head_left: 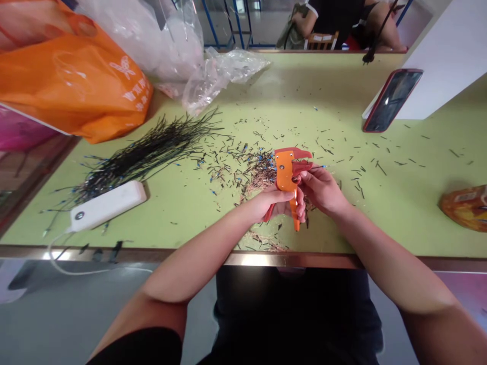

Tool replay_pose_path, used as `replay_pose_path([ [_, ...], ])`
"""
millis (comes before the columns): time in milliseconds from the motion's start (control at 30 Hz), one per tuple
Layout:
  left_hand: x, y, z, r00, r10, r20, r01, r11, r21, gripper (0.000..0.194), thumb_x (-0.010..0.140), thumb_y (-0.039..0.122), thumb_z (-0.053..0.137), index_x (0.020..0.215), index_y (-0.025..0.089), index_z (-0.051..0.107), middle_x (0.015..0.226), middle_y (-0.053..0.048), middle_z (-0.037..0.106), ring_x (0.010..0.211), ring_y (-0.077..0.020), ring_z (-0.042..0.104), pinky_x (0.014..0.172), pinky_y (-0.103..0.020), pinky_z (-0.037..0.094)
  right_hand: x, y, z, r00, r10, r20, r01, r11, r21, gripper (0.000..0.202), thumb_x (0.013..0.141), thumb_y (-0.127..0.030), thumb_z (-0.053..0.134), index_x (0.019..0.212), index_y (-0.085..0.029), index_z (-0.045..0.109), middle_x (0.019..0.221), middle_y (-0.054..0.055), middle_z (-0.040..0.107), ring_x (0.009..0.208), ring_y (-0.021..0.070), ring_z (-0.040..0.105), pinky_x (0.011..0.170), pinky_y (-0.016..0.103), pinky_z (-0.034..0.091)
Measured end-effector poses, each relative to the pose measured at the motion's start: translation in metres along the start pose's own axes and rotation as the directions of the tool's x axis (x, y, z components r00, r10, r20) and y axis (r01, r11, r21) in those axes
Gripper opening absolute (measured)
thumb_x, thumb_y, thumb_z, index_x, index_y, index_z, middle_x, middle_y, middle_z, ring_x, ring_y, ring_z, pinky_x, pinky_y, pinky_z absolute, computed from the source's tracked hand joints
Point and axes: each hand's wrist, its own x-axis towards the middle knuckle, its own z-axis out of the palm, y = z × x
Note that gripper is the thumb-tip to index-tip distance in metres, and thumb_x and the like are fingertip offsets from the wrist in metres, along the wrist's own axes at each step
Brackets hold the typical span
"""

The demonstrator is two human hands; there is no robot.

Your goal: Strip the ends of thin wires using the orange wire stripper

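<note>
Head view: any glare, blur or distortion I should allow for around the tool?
In the head view, the orange tool reads clearly, but the small wire scraps look soft and blend together; in the head view, glare marks the phone screen and the metal table edge; in the head view, wide-angle distortion seems to stretch the orange bag.

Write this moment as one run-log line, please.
left hand: gripping orange tool; right hand: at tool's jaws; black wires: heaped at left; clippings: scattered on table
</note>
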Motion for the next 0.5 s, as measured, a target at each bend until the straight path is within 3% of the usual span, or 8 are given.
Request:
replay_pose_path([
  [200, 0.0027, -0.0008, 0.0020, 0.998, 0.015, -0.060, -0.014, 1.000, 0.012, 0.045, 0.087, 0.059, 0.080, 0.080, 0.017, 0.066, 0.069, -0.003, 0.069, 0.067, -0.0201, 0.072, 0.072, -0.037, 0.062, -0.0015, 0.0029, 0.0035, 0.996, -0.066, -0.065, 0.056, 0.988, -0.146, 0.036, 0.087, -0.057, 0.086, 0.094, -0.025, 0.072, 0.081, -0.001, 0.072, 0.076, 0.0150, 0.070, 0.073, 0.028, 0.060],
  [500, 0.0029, -0.0018, 0.0086, 0.994, 0.042, -0.103, -0.038, 0.998, 0.041, 0.048, 0.088, 0.060, 0.077, 0.072, 0.018, 0.060, 0.057, 0.000, 0.061, 0.054, -0.0168, 0.065, 0.058, -0.031, 0.054, -0.0035, 0.0059, 0.0084, 0.993, -0.080, -0.083, 0.066, 0.986, -0.151, 0.040, 0.086, -0.062, 0.085, 0.093, -0.025, 0.071, 0.091, 0.002, 0.075, 0.083, 0.0162, 0.071, 0.081, 0.032, 0.061],
])
